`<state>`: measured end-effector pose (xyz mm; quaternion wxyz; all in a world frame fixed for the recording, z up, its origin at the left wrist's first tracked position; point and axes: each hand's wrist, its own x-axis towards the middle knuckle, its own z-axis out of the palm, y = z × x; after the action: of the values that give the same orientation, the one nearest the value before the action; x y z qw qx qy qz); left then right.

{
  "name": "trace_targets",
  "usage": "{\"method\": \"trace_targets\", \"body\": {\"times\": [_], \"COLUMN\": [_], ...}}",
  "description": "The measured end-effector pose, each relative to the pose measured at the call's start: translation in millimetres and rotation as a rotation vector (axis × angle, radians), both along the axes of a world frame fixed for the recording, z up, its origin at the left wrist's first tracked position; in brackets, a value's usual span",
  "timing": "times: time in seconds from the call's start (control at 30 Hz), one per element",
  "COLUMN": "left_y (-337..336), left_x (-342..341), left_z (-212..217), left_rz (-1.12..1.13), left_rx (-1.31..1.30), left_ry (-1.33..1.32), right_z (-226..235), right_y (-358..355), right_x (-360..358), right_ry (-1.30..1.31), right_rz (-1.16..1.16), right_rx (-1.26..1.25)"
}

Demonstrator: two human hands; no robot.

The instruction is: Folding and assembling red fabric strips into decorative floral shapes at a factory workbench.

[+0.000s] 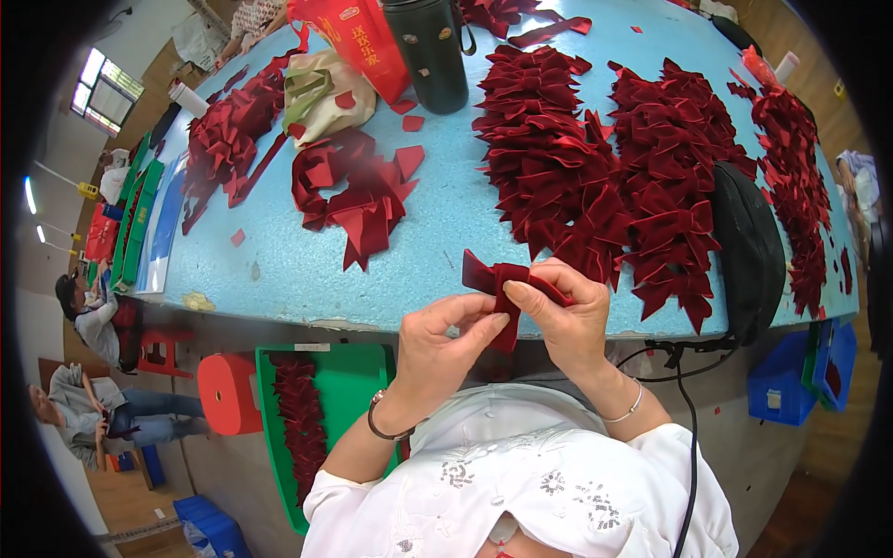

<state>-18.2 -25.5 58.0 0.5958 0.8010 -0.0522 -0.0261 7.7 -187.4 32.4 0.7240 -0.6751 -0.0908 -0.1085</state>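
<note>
Between my two hands, just off the table's near edge, is a dark red velvet ribbon bow (507,279). My left hand (451,333) pinches its lower part between thumb and fingers. With thumb and forefinger, my right hand (567,312) grips the bow's middle and right loop. One pointed ribbon end sticks out to the upper left. Beyond my hands, a long pile of finished-looking red bows (549,149) lies on the pale blue table (437,200). Loose cut red ribbon pieces (363,209) lie to the left of it.
More bow piles (665,167) stretch to the right, near a black bag (749,251) at the edge. A dark tumbler (428,56), red bag (349,37) and cream cloth bag (326,93) stand at the back. A green crate (349,372) holds bows on my left, beside a red stool (230,393).
</note>
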Motion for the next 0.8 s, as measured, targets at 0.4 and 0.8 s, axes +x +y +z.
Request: {"method": "trace_targets", "body": {"times": [0.4, 0.8], "left_y": [-20, -6], "left_x": [-3, 3], "left_z": [-12, -4], "left_rz": [0.12, -0.042], "left_rx": [-0.15, -0.663], "left_ry": [-0.114, 0.21], "right_z": [5, -11], "right_y": [-2, -13], "right_x": [0, -6], "right_ry": [0.039, 0.067], "right_rz": [-0.015, 0.148], "right_rx": [0.026, 0.109]}}
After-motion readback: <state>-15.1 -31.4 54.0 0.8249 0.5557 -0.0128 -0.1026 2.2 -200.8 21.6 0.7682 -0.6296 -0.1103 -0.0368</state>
